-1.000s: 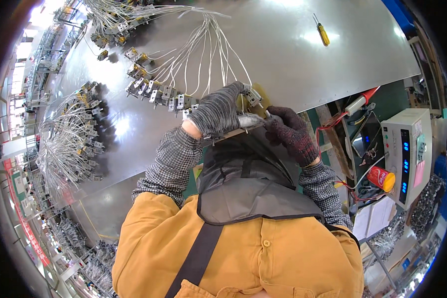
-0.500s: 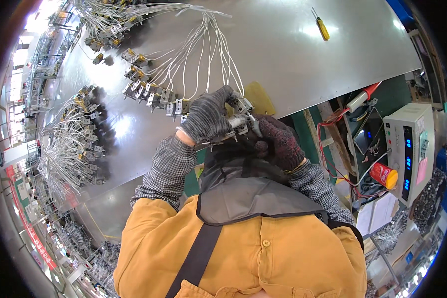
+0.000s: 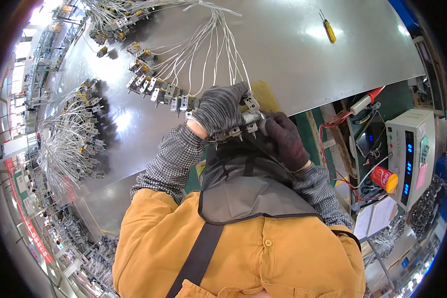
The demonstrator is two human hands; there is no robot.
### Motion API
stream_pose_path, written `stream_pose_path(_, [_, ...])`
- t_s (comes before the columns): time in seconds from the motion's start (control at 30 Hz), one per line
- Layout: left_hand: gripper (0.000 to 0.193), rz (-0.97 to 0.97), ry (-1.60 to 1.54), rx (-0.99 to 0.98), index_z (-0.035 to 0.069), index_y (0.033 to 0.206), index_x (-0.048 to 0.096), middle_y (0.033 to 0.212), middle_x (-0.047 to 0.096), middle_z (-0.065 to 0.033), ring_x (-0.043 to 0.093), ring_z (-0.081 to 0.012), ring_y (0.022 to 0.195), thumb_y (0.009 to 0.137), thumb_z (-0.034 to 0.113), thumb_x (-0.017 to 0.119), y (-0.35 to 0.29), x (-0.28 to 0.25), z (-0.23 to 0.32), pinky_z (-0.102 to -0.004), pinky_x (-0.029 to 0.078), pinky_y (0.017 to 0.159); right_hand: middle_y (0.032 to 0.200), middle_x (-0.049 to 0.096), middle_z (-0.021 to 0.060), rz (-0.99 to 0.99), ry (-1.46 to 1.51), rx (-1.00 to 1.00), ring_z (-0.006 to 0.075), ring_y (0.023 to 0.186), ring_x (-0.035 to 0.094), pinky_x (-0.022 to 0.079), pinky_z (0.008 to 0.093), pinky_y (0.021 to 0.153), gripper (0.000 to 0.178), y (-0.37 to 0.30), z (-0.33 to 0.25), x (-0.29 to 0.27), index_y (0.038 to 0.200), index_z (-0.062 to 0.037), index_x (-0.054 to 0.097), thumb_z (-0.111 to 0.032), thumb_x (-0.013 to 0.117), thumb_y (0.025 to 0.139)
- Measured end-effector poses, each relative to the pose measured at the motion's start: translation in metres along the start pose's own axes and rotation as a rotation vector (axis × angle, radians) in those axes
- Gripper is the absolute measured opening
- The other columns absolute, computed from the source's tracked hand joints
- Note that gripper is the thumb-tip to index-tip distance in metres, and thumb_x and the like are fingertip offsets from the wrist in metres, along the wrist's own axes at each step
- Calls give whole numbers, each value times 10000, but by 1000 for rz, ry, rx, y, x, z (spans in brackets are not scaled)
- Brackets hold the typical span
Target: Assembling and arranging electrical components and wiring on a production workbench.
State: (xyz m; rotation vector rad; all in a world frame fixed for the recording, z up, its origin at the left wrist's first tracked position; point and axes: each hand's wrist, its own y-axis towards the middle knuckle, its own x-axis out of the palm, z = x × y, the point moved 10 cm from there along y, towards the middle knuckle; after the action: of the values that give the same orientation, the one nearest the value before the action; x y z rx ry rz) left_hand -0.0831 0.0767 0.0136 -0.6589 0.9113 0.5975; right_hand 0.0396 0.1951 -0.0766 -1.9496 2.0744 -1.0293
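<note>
A harness of white wires (image 3: pixel 216 37) runs down to a curved row of small metal-bracketed components (image 3: pixel 174 92) at the table's near edge. My left hand (image 3: pixel 218 109), in a grey knitted glove, is closed around the near end of that row. A bracketed part (image 3: pixel 252 103) and a pale cylindrical piece (image 3: pixel 252 117) stick out past its fingers. Close by on the right is my right hand (image 3: pixel 285 139), in a dark reddish glove, with curled fingers against the end of the pale piece. What its fingertips hold is hidden.
A yellow pad (image 3: pixel 266 94) lies beyond my hands, and a yellow-handled screwdriver (image 3: pixel 329 31) farther off. More wire bundles (image 3: pixel 64 144) lie at left. On the right stand a white instrument with blue digits (image 3: pixel 409 154), a red canister (image 3: pixel 382 177) and red cables (image 3: pixel 322 144).
The view has shifted slightly. My left hand has moved a little to the right with the row of parts. My right hand has turned, its fingers more curled beside the pale piece.
</note>
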Motion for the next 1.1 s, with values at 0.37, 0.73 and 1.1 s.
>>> stream_pose_path(0.37, [588, 6, -27, -22, 63, 1110, 670, 941, 752, -195, 753, -385, 919, 814, 545, 833, 1, -2, 1, -475, 584, 820, 950, 712, 118, -121, -100, -247, 181, 795, 688, 564, 341, 699, 335, -8, -15, 16, 1256, -23, 599, -231, 698, 1012])
stream_pose_path(0.73, [772, 258, -454, 114, 6, 1398, 544, 1142, 726, -229, 717, -386, 1069, 813, 384, 877, -3, 7, 13, -466, 533, 978, 957, 684, 62, -36, 596, 45, 164, 748, 650, 543, 291, 642, 380, 10, 43, -26, 1201, -80, 632, -434, 534, 1104])
stream_pose_path(1.1, [782, 157, 262, 123, 79, 1386, 621, 995, 722, -124, 693, -342, 937, 714, 376, 889, -52, 23, 35, -459, 522, 863, 1232, 676, 116, -140, -970, -987, 203, 1087, 680, 558, 313, 906, 354, -21, -71, 10, 1343, 0, 596, -265, 551, 1112])
